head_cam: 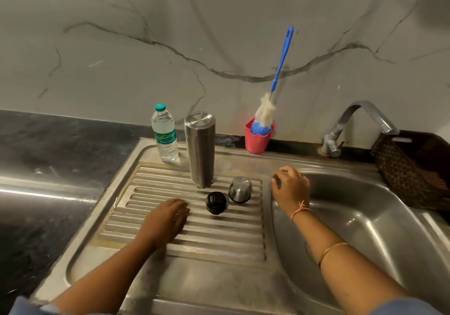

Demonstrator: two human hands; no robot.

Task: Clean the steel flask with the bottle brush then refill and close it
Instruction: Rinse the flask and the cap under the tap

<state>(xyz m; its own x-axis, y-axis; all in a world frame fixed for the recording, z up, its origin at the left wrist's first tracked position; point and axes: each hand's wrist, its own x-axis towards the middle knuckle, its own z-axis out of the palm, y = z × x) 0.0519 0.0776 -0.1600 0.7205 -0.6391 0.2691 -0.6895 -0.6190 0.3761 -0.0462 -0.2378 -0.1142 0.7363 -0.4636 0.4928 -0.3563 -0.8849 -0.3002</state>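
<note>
Left hand (168,219) is lying spread flat before the steel flask (200,149), right hand (289,188) resting loosely curled, empty, to its right. The flask is standing seemingly mouth-down, probably stiff and slippery, so grasp mid-body.

A ribbed steel drainboard (207,236) adjoins a steel sink basin (365,219) on its right. A chrome tap (362,115) curves over the basin's back edge. A dark woven basket (404,176) sits right of it. A pink plastic cup (258,142) stands against the veined marble wall (146,59), beside the black countertop (60,144).
</note>
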